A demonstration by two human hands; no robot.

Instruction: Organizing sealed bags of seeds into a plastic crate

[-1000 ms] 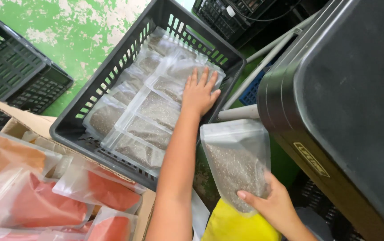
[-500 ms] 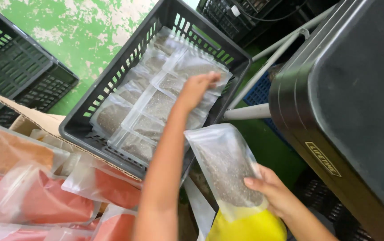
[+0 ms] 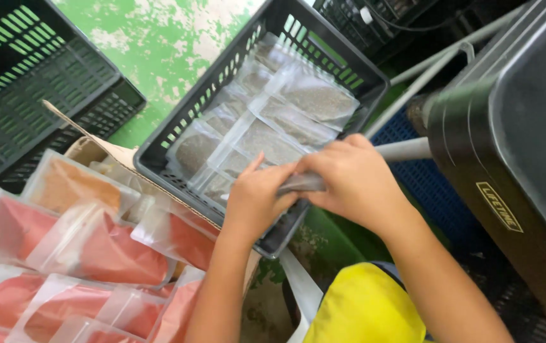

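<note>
**Both hands pinch a pouch over the crate's near edge**

The left hand (image 3: 257,200) and the right hand (image 3: 349,181) meet above the near edge of the black plastic crate (image 3: 222,82), both closed on the same clear pouch (image 3: 303,183) of grey-brown grains. Only the pouch's narrow edge shows between the fingers; the rest is hidden by the hands. Inside the crate lie more grain pouches (image 3: 266,127), flat and overlapping in rows. Beside the crate's left corner, a cardboard box (image 3: 89,149) holds pouches of red and orange powder (image 3: 76,241). An empty black crate (image 3: 25,82) stands on the green floor (image 3: 171,38) farther left. A dark bin (image 3: 514,146) stands at right, just beyond the right forearm.
</note>
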